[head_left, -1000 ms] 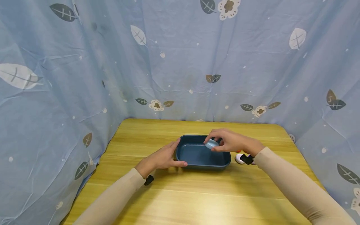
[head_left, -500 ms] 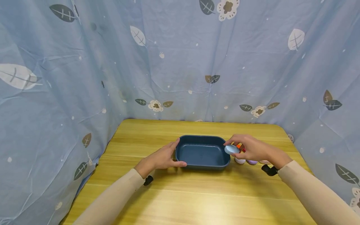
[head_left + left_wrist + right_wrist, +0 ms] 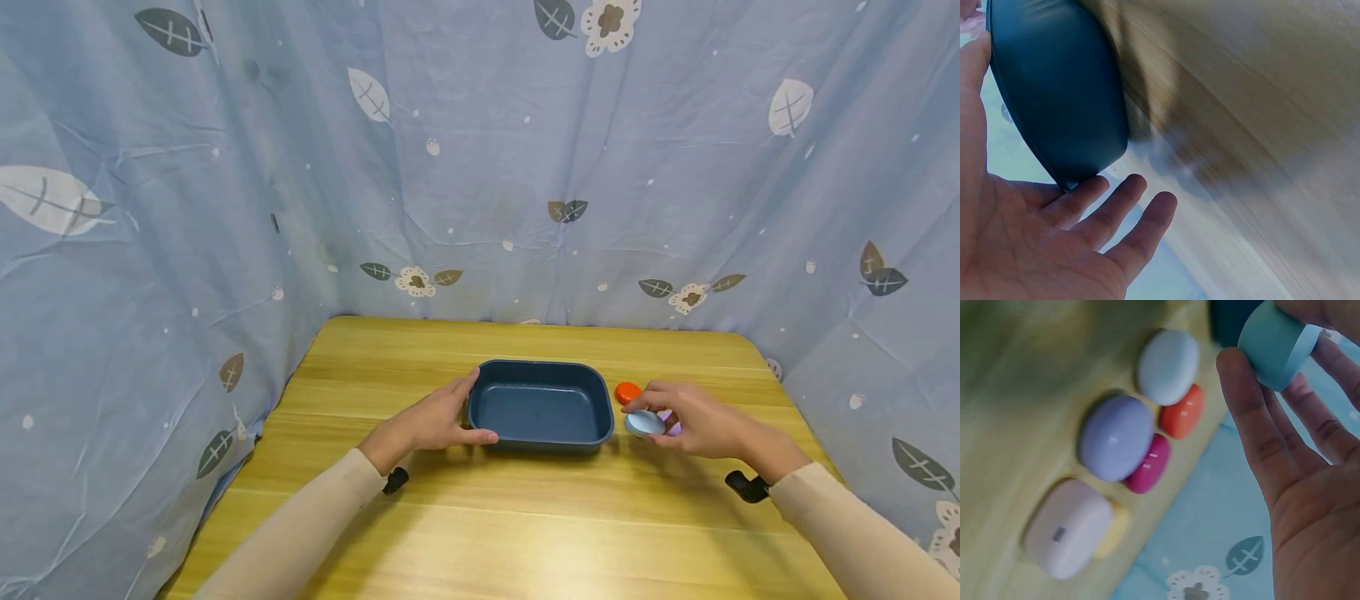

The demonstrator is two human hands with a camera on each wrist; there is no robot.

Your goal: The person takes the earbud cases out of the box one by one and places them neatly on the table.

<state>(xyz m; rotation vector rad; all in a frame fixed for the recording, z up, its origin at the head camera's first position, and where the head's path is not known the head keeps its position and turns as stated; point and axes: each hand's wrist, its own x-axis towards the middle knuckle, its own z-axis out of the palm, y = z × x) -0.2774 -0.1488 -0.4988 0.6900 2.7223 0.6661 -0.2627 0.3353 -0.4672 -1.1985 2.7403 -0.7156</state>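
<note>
Beige long sleeves, black wrist-mounted devices, bare hands.

In the head view, most of the pebble-shaped pieces were hidden behind the right hand; the table was blurred in the left wrist view.

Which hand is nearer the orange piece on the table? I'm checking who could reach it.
Right. The right hand, holding a light blue piece, sits just in front of the orange piece. The left hand rests against the far side of the dark blue tray.

wooden table, blue tray, coloured pebbles
</note>
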